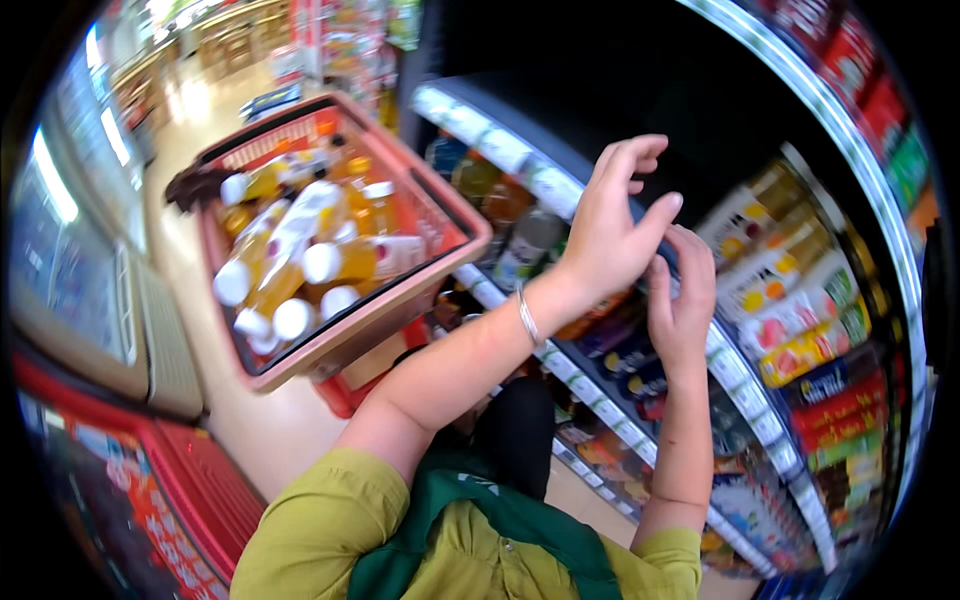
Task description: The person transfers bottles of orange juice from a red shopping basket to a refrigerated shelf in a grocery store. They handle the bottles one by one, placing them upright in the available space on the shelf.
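Note:
My left hand [619, 217], with a silver bangle at the wrist, is raised in front of the shelf with its fingers apart and nothing in it. Close beside it, my right hand [684, 300] has its thumb and fingers apart, also bare. The left thumb comes near the right fingertips; whether they touch is unclear. Both hands are over a shelf edge with price labels [517, 154]. Nearest to the right hand, bottled drinks [750, 281] stand in a row. To my left is a red shopping basket [360, 322] filled with bottles of orange and yellow drink [285, 277], many white-capped.
A dark brown cloth [199, 184] hangs on the basket's far-left rim. Lower shelves hold more bottles [525, 244]. Glass-fronted cabinets [67, 247] and a red unit [187, 465] line the left side. Wooden furniture [232, 41] stands beyond the pale floor [176, 217].

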`<state>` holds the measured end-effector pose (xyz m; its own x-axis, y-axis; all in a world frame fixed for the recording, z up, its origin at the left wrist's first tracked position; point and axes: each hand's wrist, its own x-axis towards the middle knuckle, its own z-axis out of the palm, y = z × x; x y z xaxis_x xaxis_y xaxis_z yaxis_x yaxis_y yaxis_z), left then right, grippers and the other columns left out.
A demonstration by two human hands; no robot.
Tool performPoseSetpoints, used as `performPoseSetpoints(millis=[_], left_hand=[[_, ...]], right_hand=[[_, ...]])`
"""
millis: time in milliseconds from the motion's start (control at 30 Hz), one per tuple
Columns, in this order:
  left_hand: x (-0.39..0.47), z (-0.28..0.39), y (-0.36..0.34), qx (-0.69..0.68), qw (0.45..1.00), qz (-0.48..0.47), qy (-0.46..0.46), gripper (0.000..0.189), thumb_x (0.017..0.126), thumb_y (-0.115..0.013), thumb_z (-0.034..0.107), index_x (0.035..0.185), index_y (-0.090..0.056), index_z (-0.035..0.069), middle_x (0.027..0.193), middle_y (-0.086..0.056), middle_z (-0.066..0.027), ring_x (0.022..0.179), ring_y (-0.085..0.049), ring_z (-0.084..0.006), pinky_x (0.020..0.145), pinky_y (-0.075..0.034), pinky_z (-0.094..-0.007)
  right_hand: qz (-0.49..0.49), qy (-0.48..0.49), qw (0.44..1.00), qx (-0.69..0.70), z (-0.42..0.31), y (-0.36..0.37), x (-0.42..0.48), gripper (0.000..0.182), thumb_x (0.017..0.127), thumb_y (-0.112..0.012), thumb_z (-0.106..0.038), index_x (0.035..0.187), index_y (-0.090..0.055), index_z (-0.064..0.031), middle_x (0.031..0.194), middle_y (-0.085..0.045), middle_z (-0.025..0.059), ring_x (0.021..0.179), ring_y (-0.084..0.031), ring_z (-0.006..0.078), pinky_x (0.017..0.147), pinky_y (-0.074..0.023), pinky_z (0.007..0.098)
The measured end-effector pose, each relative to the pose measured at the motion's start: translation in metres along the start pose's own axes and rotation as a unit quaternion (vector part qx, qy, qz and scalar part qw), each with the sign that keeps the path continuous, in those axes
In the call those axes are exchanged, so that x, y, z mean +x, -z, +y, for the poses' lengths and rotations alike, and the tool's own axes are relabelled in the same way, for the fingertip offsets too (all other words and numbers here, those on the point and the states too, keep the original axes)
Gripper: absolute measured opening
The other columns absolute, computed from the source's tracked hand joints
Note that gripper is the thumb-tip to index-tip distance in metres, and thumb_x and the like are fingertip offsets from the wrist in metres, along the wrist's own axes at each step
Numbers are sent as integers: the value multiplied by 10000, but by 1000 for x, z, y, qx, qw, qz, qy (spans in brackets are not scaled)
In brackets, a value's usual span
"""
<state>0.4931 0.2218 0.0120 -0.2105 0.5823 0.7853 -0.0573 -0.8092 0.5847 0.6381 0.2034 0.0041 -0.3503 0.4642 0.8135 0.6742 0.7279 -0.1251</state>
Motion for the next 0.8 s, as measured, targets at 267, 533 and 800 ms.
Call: performPoseSetpoints(millis=[267, 533, 800], left_hand=[[-94, 77, 131, 133, 986, 60, -77, 181, 814, -657, -34, 967, -577, 20, 860, -572, -76, 734, -594, -179, 673, -475, -274], [-105, 144, 186, 211, 971, -67, -87, 254, 744, -780, 33, 953, -634, 23, 910, -655, -101, 812, -643, -241, 729, -522, -326], [-110, 143, 197, 184, 981, -21, -58, 256, 736, -764, -18, 953, -631, 8, 913, -625, -88, 761, -607, -205, 677, -505, -297]], right_hand=[[-212, 99, 914, 331, -118, -121, 57, 291, 791, -699, -69, 1074, -642, -38, 1071, -627, 148, 1023, -594, 329, 901, -476, 382], [-216, 486, 830, 171, -236, -208, 74, 287, 685, -659, -30, 954, -557, -38, 988, -579, 114, 990, -578, 285, 867, -457, 364], [-123, 493, 851, 132, -232, -222, 65, 346, 727, -690, -148, 1040, -564, -72, 1062, -634, 110, 1097, -615, 315, 844, -529, 374]])
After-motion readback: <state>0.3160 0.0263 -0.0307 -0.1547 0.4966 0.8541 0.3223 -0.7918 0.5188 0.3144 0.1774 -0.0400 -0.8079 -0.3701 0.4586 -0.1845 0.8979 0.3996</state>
